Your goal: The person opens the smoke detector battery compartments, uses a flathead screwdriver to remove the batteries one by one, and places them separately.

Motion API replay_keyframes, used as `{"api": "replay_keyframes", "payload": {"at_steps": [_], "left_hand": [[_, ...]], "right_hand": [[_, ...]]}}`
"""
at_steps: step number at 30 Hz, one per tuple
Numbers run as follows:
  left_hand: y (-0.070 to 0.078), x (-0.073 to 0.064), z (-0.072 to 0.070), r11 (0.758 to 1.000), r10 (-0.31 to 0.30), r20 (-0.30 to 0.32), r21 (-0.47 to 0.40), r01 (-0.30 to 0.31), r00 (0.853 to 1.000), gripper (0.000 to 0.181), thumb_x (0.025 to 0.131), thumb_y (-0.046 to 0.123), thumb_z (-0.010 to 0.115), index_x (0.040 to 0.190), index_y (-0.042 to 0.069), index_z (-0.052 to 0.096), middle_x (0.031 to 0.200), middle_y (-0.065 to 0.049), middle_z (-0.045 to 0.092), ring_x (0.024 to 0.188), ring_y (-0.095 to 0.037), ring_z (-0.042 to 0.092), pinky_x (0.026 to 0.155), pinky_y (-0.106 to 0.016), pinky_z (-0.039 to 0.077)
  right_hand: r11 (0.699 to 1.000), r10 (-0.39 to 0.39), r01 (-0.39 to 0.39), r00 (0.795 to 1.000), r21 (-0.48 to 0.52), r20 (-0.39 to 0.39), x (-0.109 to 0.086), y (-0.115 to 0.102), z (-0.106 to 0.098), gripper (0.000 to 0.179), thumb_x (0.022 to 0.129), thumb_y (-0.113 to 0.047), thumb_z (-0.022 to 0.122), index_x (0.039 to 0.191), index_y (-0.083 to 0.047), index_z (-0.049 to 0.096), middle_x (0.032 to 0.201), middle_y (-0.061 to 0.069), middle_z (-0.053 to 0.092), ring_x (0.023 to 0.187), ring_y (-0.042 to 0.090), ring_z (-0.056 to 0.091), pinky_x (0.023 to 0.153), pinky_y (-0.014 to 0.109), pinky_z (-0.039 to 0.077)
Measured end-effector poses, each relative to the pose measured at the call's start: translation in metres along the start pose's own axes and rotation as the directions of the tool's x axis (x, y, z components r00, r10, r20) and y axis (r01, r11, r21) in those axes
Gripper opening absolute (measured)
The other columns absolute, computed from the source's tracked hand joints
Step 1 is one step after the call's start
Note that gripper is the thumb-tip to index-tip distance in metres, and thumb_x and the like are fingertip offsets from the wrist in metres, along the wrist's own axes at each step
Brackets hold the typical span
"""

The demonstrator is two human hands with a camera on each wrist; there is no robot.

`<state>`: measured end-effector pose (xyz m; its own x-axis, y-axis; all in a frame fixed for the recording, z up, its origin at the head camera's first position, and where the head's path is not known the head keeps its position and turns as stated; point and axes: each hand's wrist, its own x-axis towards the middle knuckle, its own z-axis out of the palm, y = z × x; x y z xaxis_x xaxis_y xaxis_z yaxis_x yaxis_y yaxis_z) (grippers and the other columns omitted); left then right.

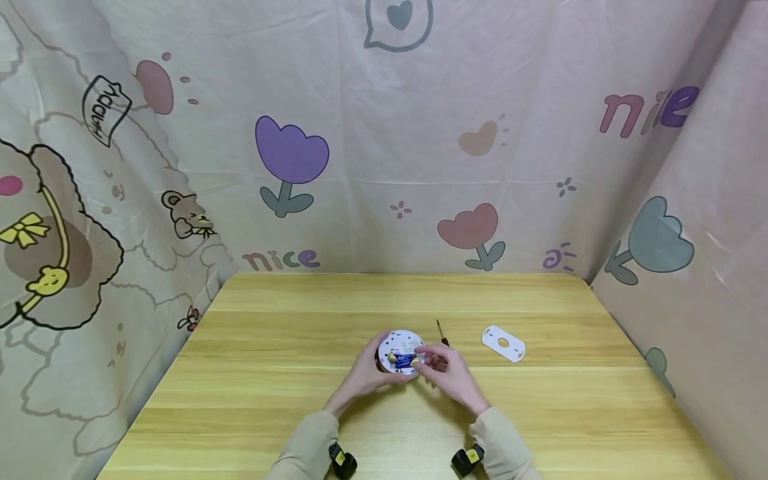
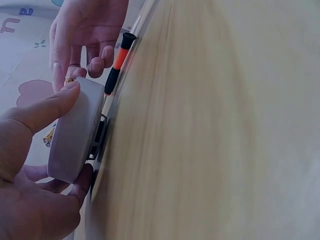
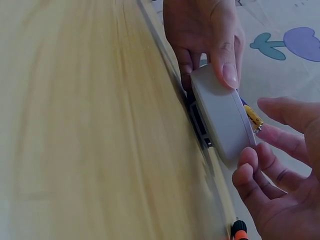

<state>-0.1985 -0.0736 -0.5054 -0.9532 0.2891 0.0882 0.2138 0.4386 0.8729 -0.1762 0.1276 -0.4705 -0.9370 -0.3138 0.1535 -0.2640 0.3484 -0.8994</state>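
Observation:
My left hand (image 1: 370,365) grips a round white device (image 1: 403,341), which looks like a smoke detector, by its rim. Its upturned face holds blue batteries with gold ends (image 1: 402,361). From the right wrist view, one gold battery end (image 3: 254,119) sticks out past the device's face. Around that end, the thumb and forefinger of my right hand (image 1: 447,373) stand apart, while its other fingers (image 3: 248,159) lie by the rim. On the device's back is a dark bracket (image 2: 98,137). Whether my right fingertips touch a battery is hard to see.
Beyond my right hand lies a screwdriver (image 2: 119,62) with a black and orange handle. A white oval plate (image 1: 489,338) with a central hole rests farther right on the wooden table (image 1: 270,347). Printed cloth (image 1: 384,233) hangs behind and at both sides.

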Motion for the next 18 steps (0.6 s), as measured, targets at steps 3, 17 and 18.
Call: {"api": "replay_keyframes", "payload": {"at_steps": [3,17,18], "left_hand": [[-0.0002,-0.0005,-0.0007,1.0,0.005,0.001,0.003,-0.005,1.0,0.103,0.058,0.036,0.081,0.14,0.01,0.024,0.139,-0.017,0.036,0.124,-0.036,0.038,0.102,-0.058,0.03],[0.0006,-0.001,-0.0013,1.0,0.001,0.001,0.0,-0.001,1.0,0.103,0.058,0.036,0.081,0.14,0.01,0.024,0.139,-0.017,0.035,0.126,-0.036,0.036,0.103,-0.059,0.028],[0.0007,-0.001,-0.0014,1.0,0.001,0.001,-0.001,-0.001,1.0,0.103,0.058,0.036,0.081,0.14,0.01,0.024,0.139,-0.018,0.035,0.126,-0.036,0.036,0.103,-0.059,0.028]], "right_hand": [[1.0,0.003,-0.003,1.0,0.008,-0.005,0.0008,0.001,0.0012,0.031,0.079,-0.011,0.065,0.107,0.0,0.06,0.086,0.013,0.057,0.071,0.018,0.057,0.062,0.02,0.053],[0.998,0.062,-0.061,0.998,0.03,-0.021,0.0025,0.005,0.0021,0.025,0.077,-0.01,0.067,0.1,-0.001,0.064,0.094,0.016,0.059,0.078,0.018,0.057,0.069,0.017,0.05],[0.998,0.064,-0.064,0.998,0.025,-0.023,0.0023,0.0043,0.0021,0.024,0.078,-0.01,0.067,0.1,-0.001,0.064,0.095,0.015,0.059,0.078,0.018,0.057,0.068,0.016,0.049]]}}
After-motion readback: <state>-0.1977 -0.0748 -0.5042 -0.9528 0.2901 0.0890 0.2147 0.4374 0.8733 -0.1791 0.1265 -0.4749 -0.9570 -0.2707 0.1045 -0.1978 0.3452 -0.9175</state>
